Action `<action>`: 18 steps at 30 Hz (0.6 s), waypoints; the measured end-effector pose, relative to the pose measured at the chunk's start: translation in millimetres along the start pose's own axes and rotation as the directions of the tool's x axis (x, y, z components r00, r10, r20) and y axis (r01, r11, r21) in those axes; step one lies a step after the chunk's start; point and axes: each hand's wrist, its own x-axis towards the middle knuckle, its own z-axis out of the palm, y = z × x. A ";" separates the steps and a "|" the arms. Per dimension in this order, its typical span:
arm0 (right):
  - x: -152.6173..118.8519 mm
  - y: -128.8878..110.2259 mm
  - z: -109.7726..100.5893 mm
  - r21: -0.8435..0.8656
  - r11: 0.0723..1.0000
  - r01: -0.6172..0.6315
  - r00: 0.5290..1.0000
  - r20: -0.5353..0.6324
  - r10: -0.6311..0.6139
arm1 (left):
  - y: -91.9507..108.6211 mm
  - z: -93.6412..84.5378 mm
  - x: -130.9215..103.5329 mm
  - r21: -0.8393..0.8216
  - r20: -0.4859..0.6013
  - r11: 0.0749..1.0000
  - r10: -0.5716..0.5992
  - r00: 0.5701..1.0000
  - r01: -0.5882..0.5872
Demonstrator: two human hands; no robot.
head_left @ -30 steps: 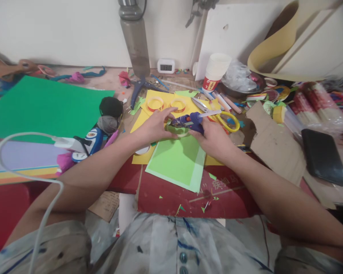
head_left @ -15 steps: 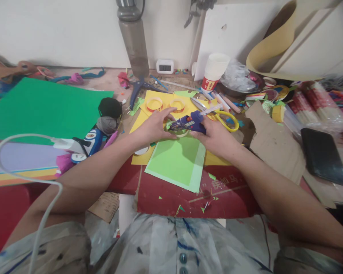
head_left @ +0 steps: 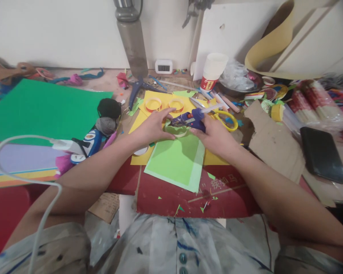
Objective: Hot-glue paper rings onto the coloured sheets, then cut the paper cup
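Observation:
In my right hand [head_left: 214, 133] is a blue hot glue gun [head_left: 194, 118], its nozzle pointing left and a clear glue stick [head_left: 214, 108] coming out of its back. Below the nozzle a pale paper ring [head_left: 180, 134] stands on a light green sheet [head_left: 174, 160]. My left hand [head_left: 157, 125] curves about the ring's left side, thumb at the near edge and fingers at the far edge. Part of the ring is hidden by the glue gun. Two more rings, a left ring [head_left: 153, 104] and a right ring [head_left: 176, 105], stand behind on yellow paper [head_left: 135, 154].
Yellow-handled scissors [head_left: 227, 121] lie right of my right hand. Farther right are torn cardboard [head_left: 274, 140] and a black phone [head_left: 322, 154]. Stacked paper cups [head_left: 213, 72] and a bottle [head_left: 133, 45] stand at the back. Green card [head_left: 45, 110] covers the left side.
The glue gun's nozzle has shifted slightly up and left over the ring, and more of the ring's near side shows. My left hand has barely moved.

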 end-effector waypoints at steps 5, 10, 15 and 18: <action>-2.4 1.0 -5.8 -0.046 0.999 -0.007 1.000 -0.025 0.006 | 3.1 -2.4 -1.2 -0.007 0.020 1.000 -0.013 1.000 0.013; -4.5 -1.2 -9.3 -0.116 0.993 -0.008 1.000 -0.011 0.007 | 0.8 -7.5 -0.1 0.012 0.040 1.000 0.016 0.999 -0.016; -5.8 0.2 -9.7 -0.126 0.992 0.004 1.000 -0.024 -0.007 | -2.4 -9.9 -0.5 0.033 0.053 0.999 0.032 0.998 -0.034; -6.3 -0.4 -12.0 -0.117 0.993 0.006 1.000 -0.030 -0.010 | -1.0 -12.0 -1.2 0.075 0.067 0.996 0.032 0.997 -0.037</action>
